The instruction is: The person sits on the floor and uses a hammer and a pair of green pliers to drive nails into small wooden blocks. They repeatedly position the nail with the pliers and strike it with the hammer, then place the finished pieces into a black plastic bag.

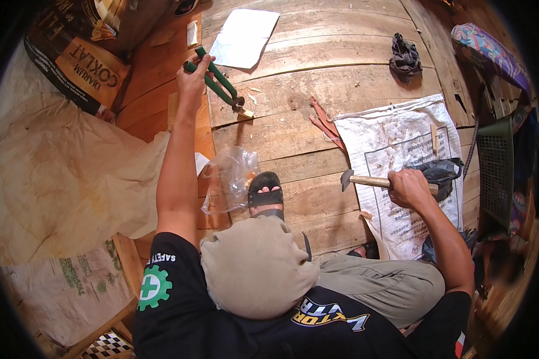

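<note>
My left hand [193,76] is closed around the long green-handled pincers [223,90], its arm stretched forward. The jaws of the pincers meet a small pale piece of wood [245,113] above the plank floor; whether they grip it I cannot tell. On the right, my right hand [408,188] grips the wooden handle of a hammer [368,180]. The metal hammer head points left, past the edge of a white woven sack [395,134]. A crumpled black plastic bag [442,173] lies on the sack just beyond that hand.
Near my sandalled foot [265,190] lies a clear plastic bag [226,179]. A white sheet [244,39], a black crumpled bag [405,58] and reddish-brown strips [327,124] rest on the planks [293,137]. Brown paper [72,173] covers the left; a green basket [496,176] stands right.
</note>
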{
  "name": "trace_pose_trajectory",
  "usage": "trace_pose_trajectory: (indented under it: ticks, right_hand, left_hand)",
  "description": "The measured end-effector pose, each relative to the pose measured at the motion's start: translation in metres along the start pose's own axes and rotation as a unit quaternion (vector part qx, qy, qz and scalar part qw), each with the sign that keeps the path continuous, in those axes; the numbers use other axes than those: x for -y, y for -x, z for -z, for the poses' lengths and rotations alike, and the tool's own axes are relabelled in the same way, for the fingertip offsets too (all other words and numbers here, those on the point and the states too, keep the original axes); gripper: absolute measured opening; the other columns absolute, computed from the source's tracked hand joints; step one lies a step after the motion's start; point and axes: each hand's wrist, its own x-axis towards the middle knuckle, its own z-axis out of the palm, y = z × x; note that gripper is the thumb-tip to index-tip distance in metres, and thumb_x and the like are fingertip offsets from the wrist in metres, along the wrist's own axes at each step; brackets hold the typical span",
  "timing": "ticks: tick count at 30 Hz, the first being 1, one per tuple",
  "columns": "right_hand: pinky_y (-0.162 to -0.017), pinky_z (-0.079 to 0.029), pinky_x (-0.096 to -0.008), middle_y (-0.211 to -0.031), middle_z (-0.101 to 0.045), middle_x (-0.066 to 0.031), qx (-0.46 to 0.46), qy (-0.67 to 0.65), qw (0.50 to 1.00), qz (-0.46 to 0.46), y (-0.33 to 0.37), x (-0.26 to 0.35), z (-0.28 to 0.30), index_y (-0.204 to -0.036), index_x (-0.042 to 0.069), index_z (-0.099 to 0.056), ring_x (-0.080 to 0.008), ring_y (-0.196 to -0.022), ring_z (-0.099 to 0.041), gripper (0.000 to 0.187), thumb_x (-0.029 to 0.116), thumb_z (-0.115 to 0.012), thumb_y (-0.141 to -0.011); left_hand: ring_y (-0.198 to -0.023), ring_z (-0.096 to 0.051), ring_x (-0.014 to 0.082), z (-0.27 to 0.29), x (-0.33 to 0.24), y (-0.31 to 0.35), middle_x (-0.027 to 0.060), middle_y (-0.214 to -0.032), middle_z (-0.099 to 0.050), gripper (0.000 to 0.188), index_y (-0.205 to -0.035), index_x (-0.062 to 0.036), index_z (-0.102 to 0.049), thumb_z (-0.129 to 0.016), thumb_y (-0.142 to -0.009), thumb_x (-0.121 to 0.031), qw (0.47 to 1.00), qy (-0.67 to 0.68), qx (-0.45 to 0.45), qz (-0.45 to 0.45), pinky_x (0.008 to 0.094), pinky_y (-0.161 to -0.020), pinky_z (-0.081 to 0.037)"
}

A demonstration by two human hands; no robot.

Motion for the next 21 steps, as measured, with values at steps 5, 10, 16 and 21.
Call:
trace_pose_trajectory:
  ticks: [5,10,16,21]
  right_hand:
    - [-0.073,-0.052,-0.047,-0.076,-0.066,-0.0231,-0.004,0.0,1.0,0.001,-0.001,-0.001,-0.001,-0.074,0.002,-0.067,-0.0386,-0.075,-0.067,0.014,0.011,-0.056,-0.073]
    - [-0.072,-0.052,-0.0469,-0.075,-0.066,-0.0231,-0.021,0.006,1.0,0.007,-0.001,-0.003,-0.004,-0.073,0.002,-0.067,-0.0385,-0.075,-0.066,0.014,0.011,-0.056,-0.073]
    - [-0.071,-0.052,-0.0475,-0.074,-0.066,-0.0239,-0.022,0.009,1.0,0.013,-0.003,-0.005,-0.005,-0.072,0.002,-0.066,-0.0383,-0.073,-0.067,0.014,0.01,-0.055,-0.073]
    - [-0.071,-0.052,-0.0476,-0.073,-0.066,-0.0241,-0.023,0.01,1.0,0.008,-0.002,-0.004,-0.002,-0.071,0.002,-0.066,-0.0388,-0.072,-0.067,0.014,0.01,-0.055,-0.073]
  left_hand:
    - [-0.074,-0.057,0.0126,0.002,0.009,-0.011,0.0064,-0.092,-0.069,0.028,-0.106,-0.0021,-0.066,-0.066,-0.093,-0.027,1.0,-0.007,0.003,-0.014,0.0284,-0.068,-0.049]
    - [-0.07,-0.057,0.0116,-0.001,0.007,-0.009,0.0076,-0.096,-0.071,0.027,-0.106,0.0001,-0.065,-0.066,-0.093,-0.023,1.0,0.003,-0.001,0.003,0.0273,-0.065,-0.049]
    - [-0.07,-0.058,0.0122,0.002,0.013,-0.018,0.0077,-0.096,-0.07,0.029,-0.109,0.0007,-0.064,-0.066,-0.092,-0.023,0.999,0.022,0.026,0.008,0.0267,-0.065,-0.05]
    - [-0.076,-0.063,0.0155,0.009,0.01,-0.016,0.0085,-0.1,-0.07,0.031,-0.113,-0.001,-0.062,-0.065,-0.093,-0.025,0.998,0.037,0.022,0.049,0.0288,-0.068,-0.051]
